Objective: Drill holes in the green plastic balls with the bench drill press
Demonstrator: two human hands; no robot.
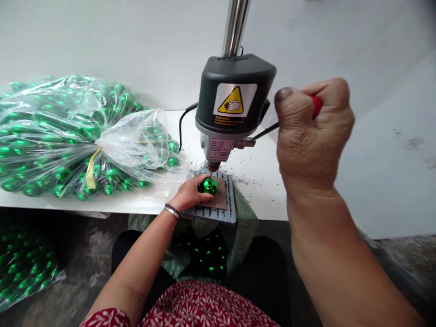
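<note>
My left hand (pixel 191 193) grips a shiny green ball (pixel 209 185) between thumb and fingers. The ball rests on a brown board (pixel 220 200) that lies on the drill press's grey slotted base (pixel 230 213). Just above the ball is the drill press chuck (pixel 214 166), its thin bit pointing down at the ball's top; whether it has entered the ball I cannot tell. My right hand (pixel 315 131), raised at the right, is wrapped round the red-knobbed feed lever (pixel 317 106) of the drill press (pixel 236 95).
A large tied plastic bag (pixel 68 136) of green balls fills the table's left side. Dark shavings lie round the base on the white table (pixel 262 200). Below, a green sack (pixel 243 227) holds more balls by my legs. Another bag (pixel 27 263) sits at lower left.
</note>
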